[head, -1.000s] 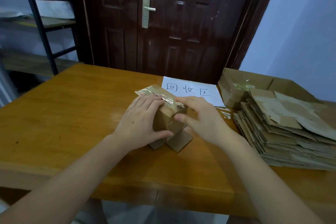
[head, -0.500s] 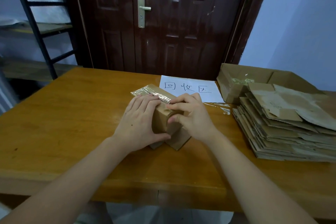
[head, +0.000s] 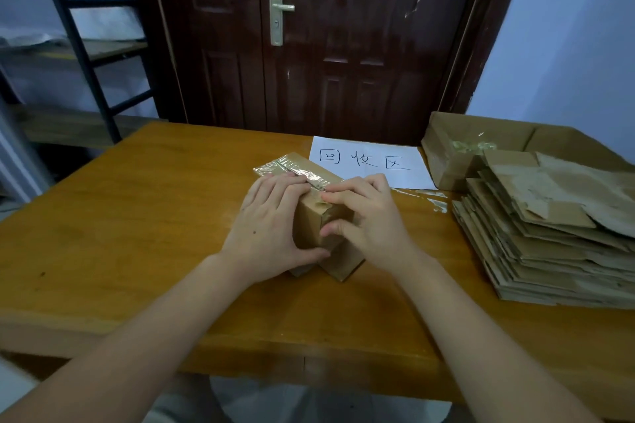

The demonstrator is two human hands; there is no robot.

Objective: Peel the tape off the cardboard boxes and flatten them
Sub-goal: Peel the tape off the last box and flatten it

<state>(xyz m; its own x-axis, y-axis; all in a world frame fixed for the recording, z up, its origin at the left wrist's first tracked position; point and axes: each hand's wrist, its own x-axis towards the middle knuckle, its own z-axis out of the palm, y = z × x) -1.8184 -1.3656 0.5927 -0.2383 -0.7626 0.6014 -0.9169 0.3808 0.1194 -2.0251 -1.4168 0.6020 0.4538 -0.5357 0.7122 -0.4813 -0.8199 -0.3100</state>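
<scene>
Hands meet on a small brown cardboard box [head: 311, 228] near the middle of a wooden table [head: 137, 216]; the box is plain kraft card, creased at its near upper corner, with a strip of clear, glossy tape [head: 295, 172] running along its top face and wrinkling at the far-left end; two loose flaps splay against the tabletop at its near base. The long axis of the box runs from near right to far left, its taped top slanting away toward the door [head: 326, 38]. The left hand [head: 271, 233] wraps the left side of the box, fingers laid over the top edge and thumb curled under the near face; the right hand [head: 371, 220] grips the right side, fingertips bent onto the tape at the top edge, thumb pressed to the near face. Just beyond the box lies a white sheet of paper [head: 367, 163] hand-lettered in black with the characters 回收区. At the right edge of the table sits a stack of flattened cardboard [head: 549, 251], uneven and torn in places; behind it stands an open carton [head: 446, 154] holding crumpled tape; scraps of clear tape [head: 436, 201] lie on the tabletop between the sheet and the stack. No brand marking is legible on the box.
</scene>
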